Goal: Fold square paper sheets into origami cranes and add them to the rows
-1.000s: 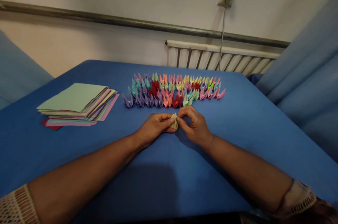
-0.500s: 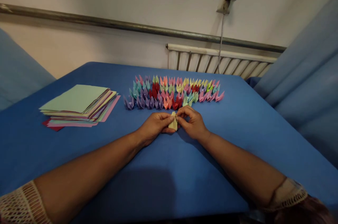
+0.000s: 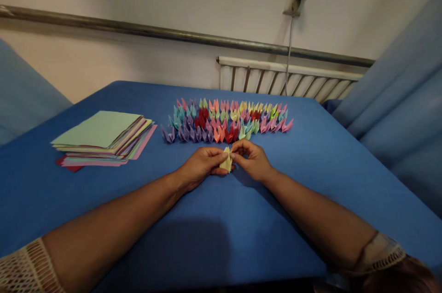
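A small folded piece of pale yellow paper [image 3: 226, 162] is held upright between my two hands, just above the blue-covered table. My left hand [image 3: 203, 165] pinches its left side, thumb in front. On its upper right edge, the thumb and fingertips of my right hand [image 3: 252, 159] are closed. The exact folds at the fingertips are too small to make out. Right behind my hands stand rows of folded paper cranes [image 3: 231, 132] in purple, red, pink, green, yellow and blue.
To the left lies a stack of coloured paper sheets [image 3: 98, 129], pale green on top. A blue cloth [image 3: 179, 247] covers the table. Behind it are a white radiator [image 3: 262, 63], a metal pipe [image 3: 172, 32] and a wall socket with a cord [image 3: 295, 2]. Blue curtains [image 3: 407, 81] hang at both sides.
Very little differs. My right fingertips have shifted slightly on the yellow paper's edge, and the paper is turned a touch; both hands keep their hold.
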A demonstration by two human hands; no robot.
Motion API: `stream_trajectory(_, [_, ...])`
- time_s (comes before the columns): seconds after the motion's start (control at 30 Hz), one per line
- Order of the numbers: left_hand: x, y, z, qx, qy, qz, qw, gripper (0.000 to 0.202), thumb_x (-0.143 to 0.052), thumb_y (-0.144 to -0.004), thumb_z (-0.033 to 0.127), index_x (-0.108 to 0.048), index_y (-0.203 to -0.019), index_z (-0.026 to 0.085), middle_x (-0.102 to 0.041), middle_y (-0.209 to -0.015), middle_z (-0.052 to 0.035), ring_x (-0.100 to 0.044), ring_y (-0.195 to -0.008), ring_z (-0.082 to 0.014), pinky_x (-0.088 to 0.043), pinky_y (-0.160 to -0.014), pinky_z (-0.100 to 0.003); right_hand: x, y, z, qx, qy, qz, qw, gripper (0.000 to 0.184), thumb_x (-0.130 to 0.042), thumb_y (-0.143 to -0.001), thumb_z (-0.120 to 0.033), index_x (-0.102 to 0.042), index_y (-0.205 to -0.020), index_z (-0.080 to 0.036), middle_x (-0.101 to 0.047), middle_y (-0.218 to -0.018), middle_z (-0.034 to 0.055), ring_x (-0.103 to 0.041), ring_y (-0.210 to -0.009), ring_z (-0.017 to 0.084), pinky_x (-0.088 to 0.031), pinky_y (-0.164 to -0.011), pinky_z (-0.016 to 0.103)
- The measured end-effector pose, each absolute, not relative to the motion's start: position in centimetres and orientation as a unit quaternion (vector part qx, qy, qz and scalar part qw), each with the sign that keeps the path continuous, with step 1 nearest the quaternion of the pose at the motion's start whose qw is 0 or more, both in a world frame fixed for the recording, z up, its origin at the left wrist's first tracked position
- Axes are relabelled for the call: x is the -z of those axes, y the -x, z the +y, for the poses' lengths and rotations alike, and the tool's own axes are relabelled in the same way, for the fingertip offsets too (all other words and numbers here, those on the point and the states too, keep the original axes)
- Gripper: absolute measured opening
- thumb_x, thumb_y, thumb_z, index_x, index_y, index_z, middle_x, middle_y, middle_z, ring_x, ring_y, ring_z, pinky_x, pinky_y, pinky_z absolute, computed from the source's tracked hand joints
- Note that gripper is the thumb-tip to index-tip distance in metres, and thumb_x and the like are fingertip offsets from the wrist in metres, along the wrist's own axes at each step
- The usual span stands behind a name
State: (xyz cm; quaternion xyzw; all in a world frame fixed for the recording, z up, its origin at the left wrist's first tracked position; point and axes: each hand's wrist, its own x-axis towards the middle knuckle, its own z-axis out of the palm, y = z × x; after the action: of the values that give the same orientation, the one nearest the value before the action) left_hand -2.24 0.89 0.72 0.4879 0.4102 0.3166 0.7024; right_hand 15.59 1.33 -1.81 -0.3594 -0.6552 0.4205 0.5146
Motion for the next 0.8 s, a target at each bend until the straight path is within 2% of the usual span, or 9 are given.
stream_trajectory(0.13, [-0.6,2.1,0.7,-0.322,-0.493,0.420,0.691,0.032,-0.075,-0.072,0.043,-0.070,-0.078,0.012,-0.066,-0.079,-0.0047,-0.062,-0.074,-0.0125,-0.054,-0.066,-0.021,1.3,-16.0,1.1,-0.324,0.349,-0.728,0.494,0.011,-0.063,-0.082,-0.022,-0.062,-0.093,-0.021,-0.061,-0.082,0.0005,-0.057,-0.069,0.012,-0.047,-0.067,0.027])
stream_trajectory(0.33, [-0.7,1.8,0.5,-0.330,-0.504,0.429,0.673,0.032,-0.076,-0.070,0.045,-0.070,-0.073,0.014,-0.064,-0.074,-0.0017,-0.059,-0.071,-0.0109,-0.053,-0.067,-0.021,0.5,-16.6,0.7,-0.170,0.335,-0.804,0.461,0.005,-0.057,-0.085,-0.017,-0.060,-0.088,-0.021,-0.061,-0.084,0.0026,-0.058,-0.079,0.016,-0.048,-0.072,0.030])
stream_trajectory(0.47, [-0.8,1.7,0.4,-0.331,-0.511,0.430,0.667,0.032,-0.076,-0.070,0.045,-0.070,-0.073,0.014,-0.063,-0.075,-0.0016,-0.058,-0.072,-0.0110,-0.052,-0.067,-0.022,0.3,-16.8,0.3,-0.078,0.354,-0.836,0.412,0.007,-0.054,-0.088,-0.019,-0.059,-0.092,-0.020,-0.062,-0.090,0.0057,-0.058,-0.086,0.019,-0.046,-0.077,0.033])
stream_trajectory(0.7, [-0.9,1.7,0.3,-0.330,-0.520,0.428,0.662,0.031,-0.075,-0.072,0.045,-0.069,-0.072,0.014,-0.058,-0.070,0.0018,-0.053,-0.068,-0.0083,-0.051,-0.068,-0.020,-0.3,-16.5,-0.4,0.013,0.370,-0.856,0.360,0.010,-0.049,-0.091,-0.018,-0.059,-0.095,-0.017,-0.064,-0.092,0.0076,-0.057,-0.085,0.021,-0.041,-0.075,0.035])
stream_trajectory(0.8, [-0.7,1.7,0.3,-0.331,-0.523,0.428,0.658,0.031,-0.075,-0.073,0.045,-0.070,-0.074,0.015,-0.059,-0.071,0.0010,-0.055,-0.070,-0.0095,-0.051,-0.070,-0.022,-0.5,-16.4,-0.5,0.049,0.374,-0.862,0.339,0.013,-0.047,-0.094,-0.021,-0.060,-0.092,-0.018,-0.064,-0.091,0.0078,-0.056,-0.083,0.021,-0.040,-0.073,0.035])
